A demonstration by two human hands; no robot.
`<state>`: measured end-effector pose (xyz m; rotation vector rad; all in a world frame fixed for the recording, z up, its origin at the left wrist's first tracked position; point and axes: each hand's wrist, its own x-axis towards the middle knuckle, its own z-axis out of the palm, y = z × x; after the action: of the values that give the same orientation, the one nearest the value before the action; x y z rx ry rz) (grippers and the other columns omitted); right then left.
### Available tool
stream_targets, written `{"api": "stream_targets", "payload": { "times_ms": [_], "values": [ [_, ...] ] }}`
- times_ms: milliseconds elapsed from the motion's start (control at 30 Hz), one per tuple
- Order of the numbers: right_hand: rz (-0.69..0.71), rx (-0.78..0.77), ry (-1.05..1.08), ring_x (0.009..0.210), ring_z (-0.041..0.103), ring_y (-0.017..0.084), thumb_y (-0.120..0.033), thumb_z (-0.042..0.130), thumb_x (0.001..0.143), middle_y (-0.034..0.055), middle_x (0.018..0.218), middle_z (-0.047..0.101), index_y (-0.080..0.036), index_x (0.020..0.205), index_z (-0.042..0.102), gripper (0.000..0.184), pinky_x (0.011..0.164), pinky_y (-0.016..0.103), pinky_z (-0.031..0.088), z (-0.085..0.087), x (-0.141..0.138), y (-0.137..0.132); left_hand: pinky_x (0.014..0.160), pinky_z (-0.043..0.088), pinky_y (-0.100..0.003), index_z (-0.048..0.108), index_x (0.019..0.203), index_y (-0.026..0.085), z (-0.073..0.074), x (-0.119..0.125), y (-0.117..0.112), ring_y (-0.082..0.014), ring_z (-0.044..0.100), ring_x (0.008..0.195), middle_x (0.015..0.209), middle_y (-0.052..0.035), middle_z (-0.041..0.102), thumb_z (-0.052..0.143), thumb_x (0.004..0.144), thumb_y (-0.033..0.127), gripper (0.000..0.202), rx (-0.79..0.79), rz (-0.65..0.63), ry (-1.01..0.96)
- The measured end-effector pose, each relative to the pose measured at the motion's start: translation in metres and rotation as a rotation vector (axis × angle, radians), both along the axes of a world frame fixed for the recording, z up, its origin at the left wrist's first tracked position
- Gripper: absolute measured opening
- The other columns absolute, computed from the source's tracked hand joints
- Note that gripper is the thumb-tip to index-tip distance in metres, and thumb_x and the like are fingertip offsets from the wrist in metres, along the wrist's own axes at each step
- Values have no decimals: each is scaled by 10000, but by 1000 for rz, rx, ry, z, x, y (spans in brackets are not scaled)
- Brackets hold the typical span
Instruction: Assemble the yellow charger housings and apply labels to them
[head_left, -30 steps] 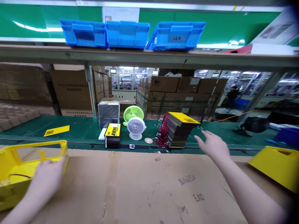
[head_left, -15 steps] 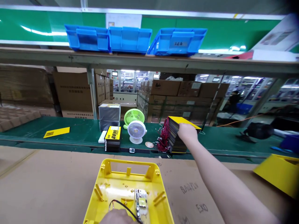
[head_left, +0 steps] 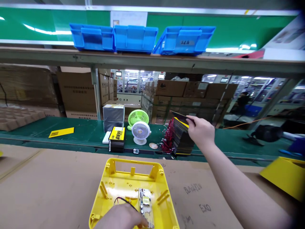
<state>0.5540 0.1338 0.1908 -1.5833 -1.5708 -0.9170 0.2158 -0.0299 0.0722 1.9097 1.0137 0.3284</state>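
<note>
My right hand (head_left: 200, 129) pinches a thin dark panel (head_left: 179, 116) by one edge, holding it just above a leaning stack of yellow-faced dark panels (head_left: 182, 140). Red wires (head_left: 168, 138) bunch at the stack's left side. My left hand (head_left: 120, 217) lies inside an open yellow plastic housing (head_left: 133, 163), its fingertips at the lower end of a small circuit board (head_left: 145, 203). A black wire (head_left: 124, 200) curves from the board above that hand. The housing rests on a cardboard sheet (head_left: 47, 190).
A green conveyor belt (head_left: 78, 127) carries two small fans (head_left: 140, 127), a grey box (head_left: 113, 117), a yellow-labelled stack (head_left: 117, 138) and a flat yellow card (head_left: 61, 132). A second yellow housing (head_left: 284, 178) sits at the right. Blue bins (head_left: 128, 39) stand on the shelf above.
My right hand has lifted a single panel off the stack. My left hand has moved the yellow housing from the left to the centre and now lies inside it.
</note>
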Motion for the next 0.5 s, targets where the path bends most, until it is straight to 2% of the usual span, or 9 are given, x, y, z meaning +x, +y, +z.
{"api": "stream_targets", "payload": {
  "times_ms": [33, 100, 200, 267, 333, 400, 500],
  "values": [
    [152, 113, -2, 895, 615, 225, -263, 476, 891, 104, 994, 663, -156, 1087, 636, 275, 798, 332, 476, 6, -14, -15, 891, 443, -411, 695, 952, 310, 8, -6, -3, -285, 598, 984, 988, -44, 682, 699, 659, 446, 322, 12, -26, -26],
    [431, 262, -39, 914, 619, 201, -176, 549, 848, 73, 1026, 662, -182, 1087, 631, 253, 831, 327, 491, 13, -45, -51, 1011, 350, -431, 609, 1139, 336, 21, -17, -11, -285, 493, 1157, 1219, -39, 579, 693, 682, 481, 486, 3, 11, -108],
    [732, 339, -95, 926, 629, 204, -46, 601, 769, 46, 1016, 666, -228, 1152, 599, 424, 816, 350, 527, 11, -88, -109, 1076, 268, -427, 479, 1269, 378, 28, -22, -20, -268, 363, 1276, 1380, -16, 421, 701, 694, 499, 627, -112, 105, -348],
    [902, 272, -151, 997, 611, 245, -36, 577, 773, 80, 1076, 650, -195, 1208, 563, 464, 828, 405, 537, 3, -109, -144, 1094, 236, -431, 359, 1347, 394, 29, -19, -22, -278, 295, 1316, 1426, -14, 353, 744, 625, 537, 830, -164, 82, -617],
    [1035, 128, -236, 1078, 573, 272, -107, 515, 843, 119, 1121, 632, -138, 1218, 550, 378, 865, 445, 528, -9, -126, -171, 1105, 207, -441, 274, 1392, 372, 31, -15, -22, -301, 222, 1344, 1453, -24, 305, 731, 578, 615, 965, -167, 64, -948],
    [1149, 9, -338, 1118, 551, 253, -196, 483, 894, 105, 1131, 632, -139, 1168, 581, 297, 905, 410, 518, -22, -141, -187, 1105, 201, -450, 316, 1385, 323, 35, -13, -22, -326, 191, 1351, 1449, -39, 314, 643, 627, 684, 901, -187, 67, -1227],
    [1286, 24, -317, 1091, 573, 181, -309, 468, 925, 30, 1058, 672, -184, 1039, 643, 243, 956, 291, 482, -39, -162, -195, 1092, 223, -476, 412, 1338, 249, 44, -17, -24, -347, 257, 1323, 1385, -71, 412, 476, 780, 662, 697, -358, 84, -1432]
  ]
}}
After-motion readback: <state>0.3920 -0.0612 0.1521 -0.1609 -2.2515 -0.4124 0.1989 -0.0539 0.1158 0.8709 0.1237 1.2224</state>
